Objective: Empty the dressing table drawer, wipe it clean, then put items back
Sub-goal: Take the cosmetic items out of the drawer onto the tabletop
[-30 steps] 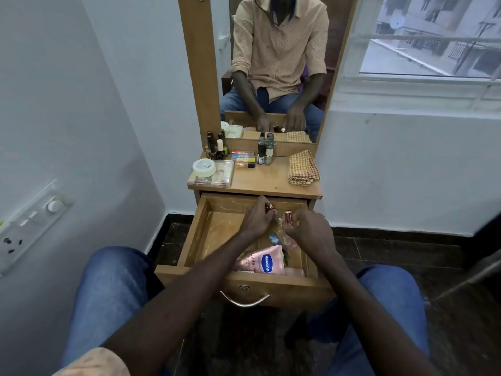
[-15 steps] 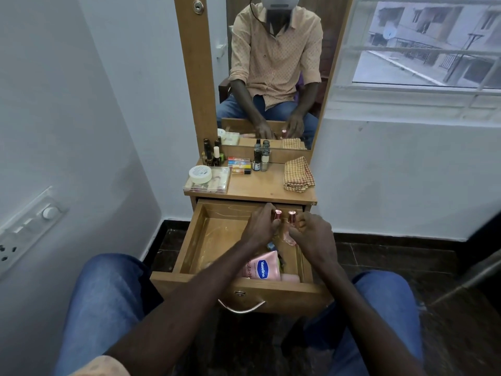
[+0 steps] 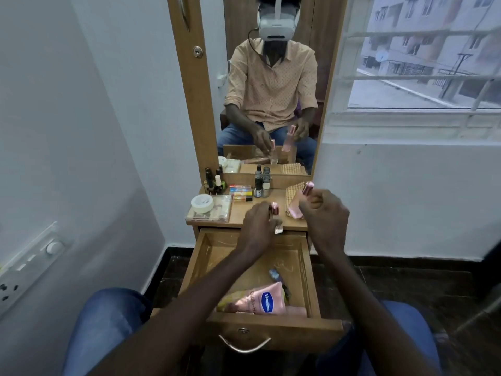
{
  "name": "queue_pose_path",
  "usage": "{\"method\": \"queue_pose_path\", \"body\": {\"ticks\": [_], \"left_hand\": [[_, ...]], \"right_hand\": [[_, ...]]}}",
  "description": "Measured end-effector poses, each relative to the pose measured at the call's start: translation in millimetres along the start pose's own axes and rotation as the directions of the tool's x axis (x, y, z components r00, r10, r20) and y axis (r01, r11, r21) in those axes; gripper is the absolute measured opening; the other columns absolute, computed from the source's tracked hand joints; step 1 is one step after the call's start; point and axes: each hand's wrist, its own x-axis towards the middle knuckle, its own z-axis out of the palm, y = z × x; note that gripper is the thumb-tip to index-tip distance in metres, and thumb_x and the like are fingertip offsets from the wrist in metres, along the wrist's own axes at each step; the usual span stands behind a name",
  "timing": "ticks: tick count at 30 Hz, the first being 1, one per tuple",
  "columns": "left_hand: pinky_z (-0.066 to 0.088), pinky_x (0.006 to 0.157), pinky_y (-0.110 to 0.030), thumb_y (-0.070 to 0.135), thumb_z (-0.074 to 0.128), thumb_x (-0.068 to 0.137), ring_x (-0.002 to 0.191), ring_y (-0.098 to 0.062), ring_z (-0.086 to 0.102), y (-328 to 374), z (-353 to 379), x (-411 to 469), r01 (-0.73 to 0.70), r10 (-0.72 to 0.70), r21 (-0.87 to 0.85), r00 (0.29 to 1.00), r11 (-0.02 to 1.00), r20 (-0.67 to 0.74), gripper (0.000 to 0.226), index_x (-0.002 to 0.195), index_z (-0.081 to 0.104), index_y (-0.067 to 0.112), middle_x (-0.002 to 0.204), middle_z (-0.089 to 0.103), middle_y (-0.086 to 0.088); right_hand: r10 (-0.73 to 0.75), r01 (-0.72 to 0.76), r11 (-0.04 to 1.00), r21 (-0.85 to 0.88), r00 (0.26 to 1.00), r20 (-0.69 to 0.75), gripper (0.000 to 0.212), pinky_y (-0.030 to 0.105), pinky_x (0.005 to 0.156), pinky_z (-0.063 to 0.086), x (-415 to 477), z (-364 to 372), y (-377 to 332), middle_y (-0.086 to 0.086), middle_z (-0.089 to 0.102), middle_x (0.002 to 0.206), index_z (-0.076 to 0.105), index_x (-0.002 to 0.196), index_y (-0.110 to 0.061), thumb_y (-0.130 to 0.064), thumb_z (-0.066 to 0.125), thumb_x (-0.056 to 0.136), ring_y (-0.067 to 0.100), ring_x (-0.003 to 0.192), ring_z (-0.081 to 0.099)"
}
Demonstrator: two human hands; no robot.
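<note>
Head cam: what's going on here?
A seated person is emptying the open drawer of a dressing table. The left hand has its grip on a small clear bottle with a pink cap. The right hand has its grip on a pink bottle. Both are raised over the tabletop's front edge. A Vaseline tube and a few small items lie in the drawer, not yet taken out.

The person is wearing blue jeans (image 3: 108, 329) and, reflected in the mirror (image 3: 238, 23), a peach dotted button shirt (image 3: 271, 88) with elbow-length sleeves. A white headset (image 3: 276, 27) is trailing a black cable (image 3: 257, 52).
</note>
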Motion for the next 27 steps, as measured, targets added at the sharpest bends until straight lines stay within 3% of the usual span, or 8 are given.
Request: {"method": "queue_pose_path", "body": {"ticks": [3, 6, 10, 14, 18, 22, 27], "left_hand": [[0.039, 0.066, -0.014, 0.02, 0.075, 0.092, 0.091, -0.007, 0.06, 20, -32, 40, 0.033, -0.035, -0.026, 0.997, 0.999, -0.067, 0.022, 0.111, 0.064, 0.018, 0.105, 0.064, 0.005], [0.044, 0.072, -0.027, 0.022, 0.078, 0.09, 0.093, -0.014, 0.062, 27, -55, 70, 0.059, -0.06, -0.01, 0.994, 0.998, -0.096, 0.022, 0.107, 0.066, 0.016, 0.102, 0.069, 0.001], [0.052, 0.081, -0.039, 0.026, 0.079, 0.089, 0.097, -0.021, 0.064, 17, -59, 85, 0.092, -0.088, 0.034, 0.992, 0.995, -0.091, 0.025, 0.105, 0.066, 0.013, 0.104, 0.072, -0.003], [0.053, 0.08, -0.035, 0.023, 0.081, 0.088, 0.095, -0.017, 0.065, 12, -50, 88, 0.081, -0.081, -0.01, 0.995, 0.997, -0.063, 0.025, 0.108, 0.067, 0.014, 0.103, 0.072, 0.0], [0.044, 0.071, -0.025, 0.016, 0.081, 0.087, 0.088, -0.014, 0.061, 20, -43, 94, 0.045, -0.044, 0.013, 0.998, 0.999, -0.05, 0.017, 0.099, 0.069, 0.012, 0.097, 0.068, 0.0], [0.034, 0.073, -0.023, 0.012, 0.079, 0.087, 0.09, -0.01, 0.05, 30, -30, 102, -0.053, 0.056, 0.057, 0.997, 0.997, -0.045, 0.012, 0.091, 0.068, 0.014, 0.091, 0.059, 0.005], [0.038, 0.081, -0.024, 0.012, 0.078, 0.088, 0.112, -0.02, 0.057, 27, -10, 119, -0.041, 0.043, 0.119, 0.999, 0.992, -0.016, 0.012, 0.098, 0.073, 0.013, 0.113, 0.069, -0.008]], "right_hand": [[0.008, -0.008, 1.0, 0.007, 0.999, -0.043, 0.017, 0.02, 0.064, 0.044, 46, 15, -13, -0.002, 0.07, 0.09, 0.075, 0.104, -0.014, -0.027, 0.073, 0.093, 0.013, 0.08, 0.064], [0.094, -0.094, 0.996, -0.008, 0.996, -0.009, 0.02, 0.028, 0.065, 0.046, 78, 42, -10, 0.004, 0.073, 0.093, 0.075, 0.101, -0.01, -0.028, 0.076, 0.091, 0.018, 0.083, 0.065], [0.14, -0.136, 0.989, -0.059, 0.987, 0.082, 0.017, 0.022, 0.053, 0.036, 83, 80, 2, 0.005, 0.07, 0.088, 0.074, 0.092, -0.011, -0.027, 0.078, 0.088, 0.016, 0.074, 0.062], [0.086, -0.069, 0.987, -0.147, 0.99, 0.113, 0.017, 0.025, 0.054, 0.043, 66, 100, 18, 0.002, 0.068, 0.084, 0.072, 0.088, -0.015, -0.03, 0.079, 0.089, 0.015, 0.071, 0.061], [0.07, -0.052, 0.982, -0.183, 0.993, 0.092, 0.017, 0.03, 0.062, 0.056, 64, 100, 32, -0.001, 0.066, 0.088, 0.073, 0.093, -0.016, -0.028, 0.082, 0.086, 0.013, 0.075, 0.061], [0.07, -0.056, 0.971, -0.233, 0.996, 0.053, 0.014, 0.023, 0.062, 0.045, 73, 96, 40, 0.003, 0.064, 0.091, 0.069, 0.095, -0.012, -0.018, 0.079, 0.087, 0.013, 0.078, 0.058], [0.069, -0.058, 0.967, -0.249, 0.997, 0.037, 0.019, 0.024, 0.063, 0.04, 76, 95, 41, 0.009, 0.066, 0.094, 0.068, 0.101, -0.008, -0.017, 0.078, 0.089, 0.014, 0.078, 0.056]]}}
